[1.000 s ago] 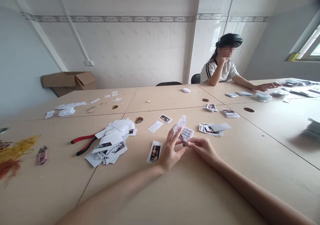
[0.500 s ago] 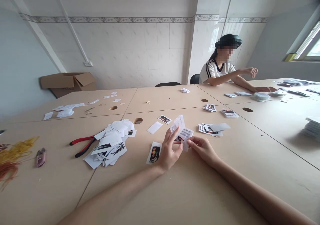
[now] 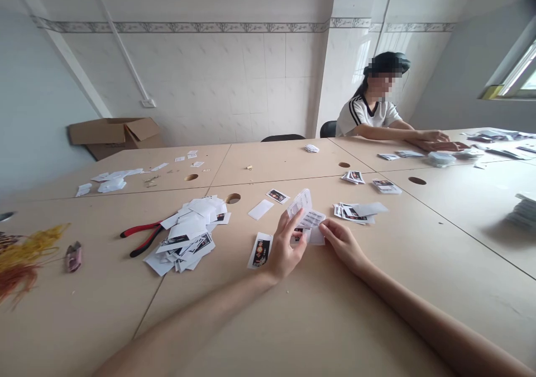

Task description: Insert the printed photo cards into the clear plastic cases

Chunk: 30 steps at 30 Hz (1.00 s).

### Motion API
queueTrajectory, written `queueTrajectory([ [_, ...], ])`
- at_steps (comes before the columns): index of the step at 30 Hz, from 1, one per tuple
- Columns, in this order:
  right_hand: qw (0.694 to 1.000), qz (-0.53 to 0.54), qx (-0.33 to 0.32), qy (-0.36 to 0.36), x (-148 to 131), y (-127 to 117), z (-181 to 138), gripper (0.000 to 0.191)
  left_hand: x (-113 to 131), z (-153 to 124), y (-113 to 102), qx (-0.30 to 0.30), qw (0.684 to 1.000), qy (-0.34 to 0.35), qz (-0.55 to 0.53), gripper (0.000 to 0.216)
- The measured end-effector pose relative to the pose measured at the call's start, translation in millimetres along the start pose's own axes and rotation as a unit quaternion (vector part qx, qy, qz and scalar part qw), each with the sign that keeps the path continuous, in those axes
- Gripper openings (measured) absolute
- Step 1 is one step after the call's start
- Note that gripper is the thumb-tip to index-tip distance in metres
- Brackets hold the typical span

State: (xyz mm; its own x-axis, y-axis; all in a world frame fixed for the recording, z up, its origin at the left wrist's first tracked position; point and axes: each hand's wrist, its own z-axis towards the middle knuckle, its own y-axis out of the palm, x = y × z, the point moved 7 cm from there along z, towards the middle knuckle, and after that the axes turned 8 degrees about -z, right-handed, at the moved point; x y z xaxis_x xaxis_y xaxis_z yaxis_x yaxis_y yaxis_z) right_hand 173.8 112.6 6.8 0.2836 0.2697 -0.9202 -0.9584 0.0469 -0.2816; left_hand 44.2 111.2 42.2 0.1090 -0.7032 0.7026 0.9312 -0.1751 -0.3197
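Note:
My left hand [image 3: 288, 249] is closed on a small, clear hinged case [image 3: 312, 219]. Its lid stands up, and rows of small dark marks show in it; what these are is too small to tell. My right hand [image 3: 344, 244] pinches the corner of a white card [image 3: 317, 236] just below the case. A dark printed part shows between the case and my left fingers, partly hidden. Beside my left wrist lies a black printed card [image 3: 261, 251]. Farther off are a blank white card [image 3: 260, 209] and another printed card [image 3: 278, 196].
To the left is a heap of cards [image 3: 190, 234] against red-handled pliers [image 3: 142, 237], with pink snips [image 3: 73, 257] and yellow threads [image 3: 36, 248] beyond. Card stacks [image 3: 355, 213] lie to the right. A co-worker [image 3: 372, 109] sits across the table near plastic packs [image 3: 441, 159].
The white card at my right fingers has turned and shows more of its face below the case. My left hand keeps its grip. The co-worker's raised hand has come down to the table.

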Motion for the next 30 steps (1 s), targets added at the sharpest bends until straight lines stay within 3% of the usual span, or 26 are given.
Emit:
queueTrajectory([
  [6, 1.000, 0.006, -0.013, 0.003, -1.8, 2.6, -0.8, 0.028, -1.0, 0.0, 1.9, -0.016, 1.000, -0.001, 0.017, 0.051],
  [14, 0.994, -0.047, -0.090, -0.026, -15.5, 13.3, -6.6, 0.029, 3.1, -6.0, 12.2, -0.079, 0.994, 0.056, 0.056, 0.055],
  [21, 0.995, -0.079, -0.057, -0.031, -7.2, 12.3, -4.1, 0.028, 18.0, -9.0, 19.8, -0.124, 0.974, 0.155, 0.109, 0.058],
  [30, 0.985, -0.167, -0.019, -0.026, -2.9, 7.7, -4.5, 0.024, 8.8, -5.6, 17.3, -0.096, 0.978, 0.118, 0.140, 0.055],
])
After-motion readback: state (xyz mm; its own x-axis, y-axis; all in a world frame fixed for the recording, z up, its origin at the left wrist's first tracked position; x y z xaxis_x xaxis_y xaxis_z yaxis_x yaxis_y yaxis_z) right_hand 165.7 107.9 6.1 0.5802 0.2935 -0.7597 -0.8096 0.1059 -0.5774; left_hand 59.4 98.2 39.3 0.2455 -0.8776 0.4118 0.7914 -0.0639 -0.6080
